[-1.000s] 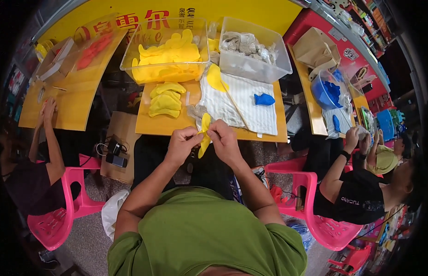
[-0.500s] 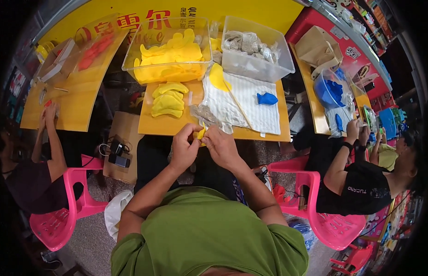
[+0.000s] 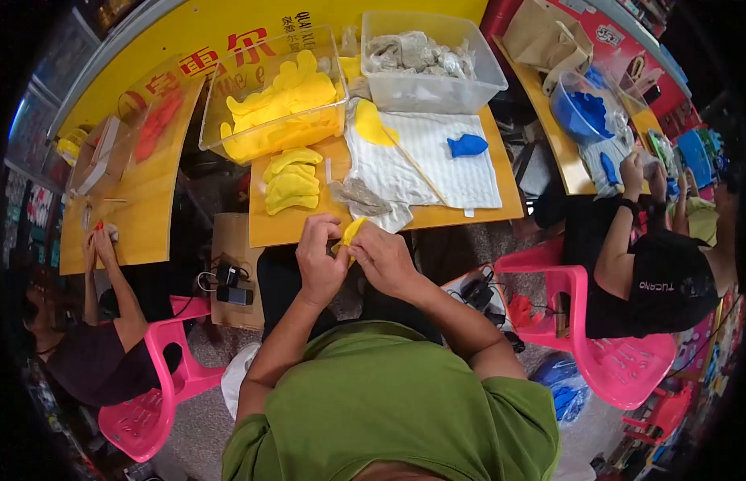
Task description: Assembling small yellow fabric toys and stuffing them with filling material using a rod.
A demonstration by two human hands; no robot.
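Observation:
Just off the table's near edge, my left hand (image 3: 319, 264) and my right hand (image 3: 384, 260) pinch a small curved yellow soft piece (image 3: 354, 230) between them. Its upper end sticks out above my fingers; the rest is hidden. Beyond my hands, a grey fluffy clump (image 3: 360, 197) rests partly on a white striped cloth (image 3: 461, 180). To its left, several plump, banana-shaped yellow pieces (image 3: 293, 191) lie stacked. A flat yellow piece (image 3: 371, 122) and a thin wooden stick (image 3: 417, 167) lie on the cloth, with a blue fish-shaped piece (image 3: 467, 146) to their right.
At the back of my table (image 3: 269, 232) stand a clear bin (image 3: 213, 138) of flat yellow pieces and another bin (image 3: 437, 98) of grey fluffy material. People work at side tables, left (image 3: 141, 232) and right (image 3: 572, 172). Pink chairs (image 3: 581, 321) stand behind them.
The whole view has turned a little. My left fingers have lifted and re-gripped, and more of the yellow piece shows above my hands. The things on the table lie as before.

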